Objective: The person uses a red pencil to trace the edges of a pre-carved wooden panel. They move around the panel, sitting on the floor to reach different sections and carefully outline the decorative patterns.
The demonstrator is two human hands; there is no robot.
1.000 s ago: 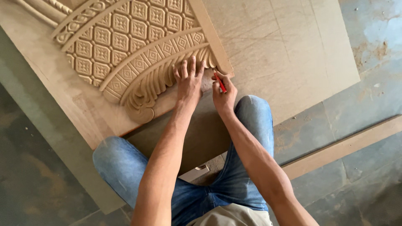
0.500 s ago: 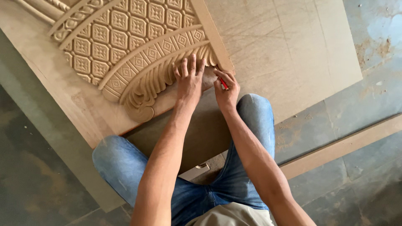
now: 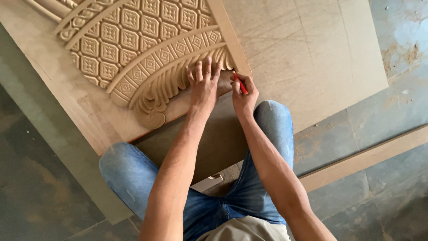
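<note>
A carved wooden panel point(image 3: 133, 49) with lattice squares and leaf-shaped fluting lies on a flat board point(image 3: 80, 102) over my knees. My left hand point(image 3: 204, 85) rests flat on the carved leaf border near its lower right end, fingers spread. Just to its right, my right hand point(image 3: 243, 93) pinches a red pencil point(image 3: 240, 85), its tip at the panel's straight wooden edge strip point(image 3: 227, 33). Both forearms reach forward from the bottom of the view.
A large plain sheet point(image 3: 312, 49) with faint scratch lines lies to the right under the panel. A long wooden strip point(image 3: 365, 156) lies on the stained grey floor point(image 3: 383, 196) at the right. My legs in blue jeans point(image 3: 133, 178) are under the board.
The view has shifted slightly; both hands stay on the carved border. My right hand with the red pencil has edged a little closer to the left hand.
</note>
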